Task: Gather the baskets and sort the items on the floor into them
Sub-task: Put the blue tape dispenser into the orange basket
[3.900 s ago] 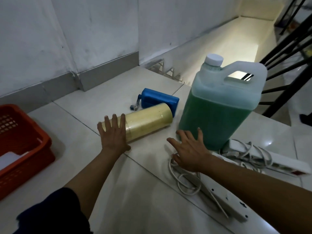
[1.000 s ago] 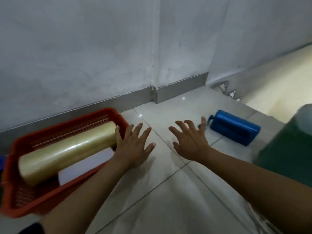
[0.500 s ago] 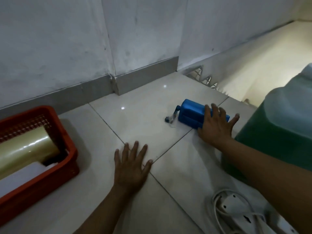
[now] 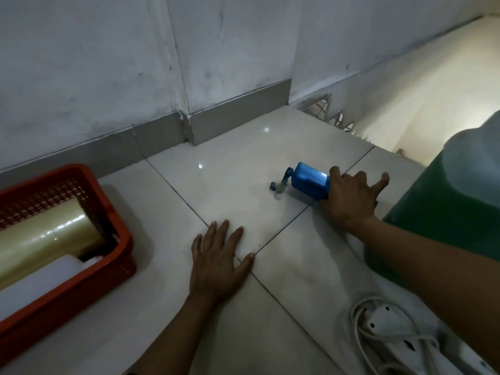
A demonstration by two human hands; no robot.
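A blue box (image 4: 308, 182) with a small fitting at its left end lies on the tiled floor. My right hand (image 4: 351, 196) covers its right end and grips it, fingers curled over the far side. My left hand (image 4: 216, 261) rests flat on the floor tiles, fingers straight, holding nothing. At the left edge stands a red basket (image 4: 119, 239). It holds a yellowish roll (image 4: 46, 236) and a white flat item (image 4: 40, 282).
A large jug of green liquid (image 4: 446, 207) stands right beside my right arm. A white power strip with coiled cord (image 4: 387, 331) lies at the bottom right. Walls with a grey skirting meet in a corner behind; stairs drop away at the far right.
My right hand has closed down over the blue box's right end. My left hand stays flat on the floor. The view has tilted slightly.
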